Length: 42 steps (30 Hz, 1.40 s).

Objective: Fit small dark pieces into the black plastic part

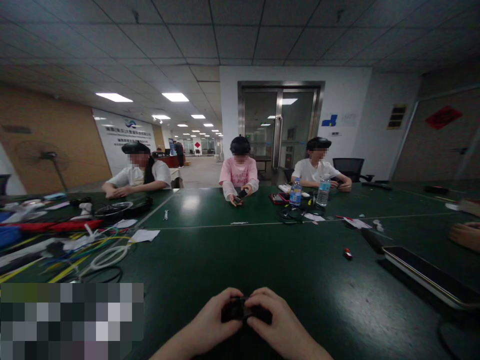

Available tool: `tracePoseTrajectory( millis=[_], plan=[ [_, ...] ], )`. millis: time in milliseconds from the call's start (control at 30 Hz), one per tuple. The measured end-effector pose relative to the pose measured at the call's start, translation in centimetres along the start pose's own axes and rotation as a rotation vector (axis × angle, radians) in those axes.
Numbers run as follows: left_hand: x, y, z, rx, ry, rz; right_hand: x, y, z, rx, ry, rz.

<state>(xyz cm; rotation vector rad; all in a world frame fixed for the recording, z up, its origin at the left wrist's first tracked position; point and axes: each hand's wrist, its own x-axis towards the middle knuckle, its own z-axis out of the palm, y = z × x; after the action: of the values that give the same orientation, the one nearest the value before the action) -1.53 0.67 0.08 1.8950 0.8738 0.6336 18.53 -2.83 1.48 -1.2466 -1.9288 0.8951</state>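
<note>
Close to the table's near edge, my left hand (213,320) and my right hand (275,317) come together around a small dark object (245,311). It is black, with blocky parts on both sides, and its kind cannot be made out. The left fingers are closed on its left part, thumb below and fingers on top. My right thumb and fingers pinch its right part. Much of the object is hidden behind the fingers. Under the hands lies the dark green tabletop (180,270).
Cables (108,257), papers (145,235) and tools crowd the left side. At right are a phone-like slab (427,275), a small red item (347,254) and another person's hand (465,236). Bottles (295,192) stand farther back. Several people sit across; one person (239,172) holds a dark object.
</note>
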Motion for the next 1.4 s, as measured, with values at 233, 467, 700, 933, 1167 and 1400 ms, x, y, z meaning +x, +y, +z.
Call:
tracePoseTrajectory(
  millis=[233, 467, 700, 933, 1167, 1400],
  plan=[
    [0.03, 0.14, 0.05, -0.011, -0.003, 0.007, 0.09, 0.13, 0.03, 0.002, 0.004, -0.005],
    [0.00, 0.54, -0.05, 0.000, -0.006, 0.005, 0.17, 0.11, 0.04, -0.003, 0.005, 0.006],
    [-0.01, 0.44, -0.07, 0.028, -0.003, 0.007, 0.14, 0.16, 0.07, -0.005, -0.002, 0.017],
    [0.01, 0.44, -0.06, 0.027, -0.005, -0.009, 0.15, 0.04, 0.06, 0.002, -0.007, 0.027],
    [0.06, 0.20, -0.04, 0.017, -0.009, -0.017, 0.16, 0.02, 0.06, -0.002, -0.001, 0.015],
    [-0.01, 0.32, -0.09, 0.041, -0.005, -0.012, 0.10, 0.06, 0.06, -0.003, -0.010, 0.027]
  ],
)
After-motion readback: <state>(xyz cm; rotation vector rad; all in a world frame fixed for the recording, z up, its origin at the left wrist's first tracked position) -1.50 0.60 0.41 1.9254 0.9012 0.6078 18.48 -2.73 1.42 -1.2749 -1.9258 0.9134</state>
